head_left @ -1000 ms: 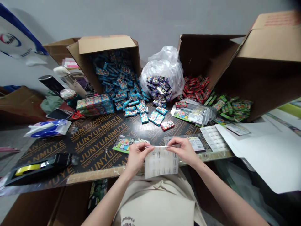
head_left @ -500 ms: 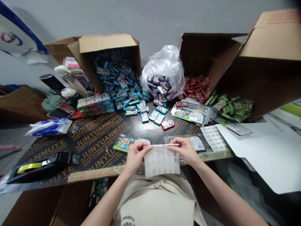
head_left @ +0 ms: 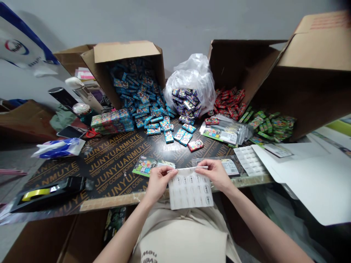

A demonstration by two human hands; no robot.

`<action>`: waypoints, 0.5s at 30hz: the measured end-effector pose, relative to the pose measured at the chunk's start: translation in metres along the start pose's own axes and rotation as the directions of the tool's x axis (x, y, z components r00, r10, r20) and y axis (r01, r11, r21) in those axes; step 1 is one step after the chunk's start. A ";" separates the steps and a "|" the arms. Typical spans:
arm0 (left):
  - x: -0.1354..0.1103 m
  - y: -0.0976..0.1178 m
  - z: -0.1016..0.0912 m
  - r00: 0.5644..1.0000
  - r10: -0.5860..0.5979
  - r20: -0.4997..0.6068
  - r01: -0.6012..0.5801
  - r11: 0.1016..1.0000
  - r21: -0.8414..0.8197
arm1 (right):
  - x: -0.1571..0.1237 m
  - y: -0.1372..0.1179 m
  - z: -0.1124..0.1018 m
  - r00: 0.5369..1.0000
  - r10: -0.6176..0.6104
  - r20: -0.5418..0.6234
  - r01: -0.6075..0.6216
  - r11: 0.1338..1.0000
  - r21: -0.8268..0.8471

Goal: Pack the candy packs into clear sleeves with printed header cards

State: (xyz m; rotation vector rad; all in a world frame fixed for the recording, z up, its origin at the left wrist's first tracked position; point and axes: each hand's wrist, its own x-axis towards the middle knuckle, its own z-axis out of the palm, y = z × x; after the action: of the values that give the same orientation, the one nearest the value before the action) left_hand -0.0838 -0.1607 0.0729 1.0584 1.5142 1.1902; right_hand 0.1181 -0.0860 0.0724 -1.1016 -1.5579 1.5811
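Note:
A white sticker sheet [head_left: 190, 190] with rows of small round labels hangs over the table's front edge. My left hand [head_left: 158, 181] pinches its top left corner and my right hand [head_left: 216, 174] pinches its top right corner, both closed on the folded top edge. Just behind my left hand lies a green printed card [head_left: 146, 165]. A clear packet with a white label [head_left: 229, 166] lies behind my right hand.
Tipped cartons spill blue packs [head_left: 142, 98], red packs [head_left: 229, 100] and green packs [head_left: 270, 124]; a plastic bag [head_left: 192, 78] holds purple ones. A stack of clear packets [head_left: 225, 131], another label sheet [head_left: 251, 160], white paper [head_left: 309, 175], a tape dispenser [head_left: 46, 190], bottles [head_left: 82, 93] and scissors [head_left: 90, 133] surround the dark plywood board [head_left: 115, 164].
The sticker sheet has tipped its face toward me, so the printed labels show more clearly. Both hands keep their pinch on the top edge and have barely moved.

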 end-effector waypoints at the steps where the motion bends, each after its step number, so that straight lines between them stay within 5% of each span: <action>1: 0.000 0.000 0.000 1.000 -0.004 0.000 0.004 1.000 -0.002 | 0.000 0.000 0.000 1.000 -0.006 -0.008 0.006 1.000 -0.011; 9: 0.000 0.000 0.004 1.000 -0.029 -0.004 0.029 0.999 -0.044 | -0.002 -0.001 0.001 0.976 -0.217 0.006 0.216 0.968 -0.125; 15: 0.000 0.001 -0.002 0.999 -0.045 0.002 0.045 0.996 -0.077 | 0.000 0.005 0.002 0.978 -0.209 0.008 0.209 0.975 -0.076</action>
State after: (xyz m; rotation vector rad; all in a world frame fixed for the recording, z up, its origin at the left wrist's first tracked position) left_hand -0.0856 -0.1613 0.0737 0.9679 1.4724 1.2074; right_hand 0.1166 -0.0871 0.0669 -0.9420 -1.6870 1.3914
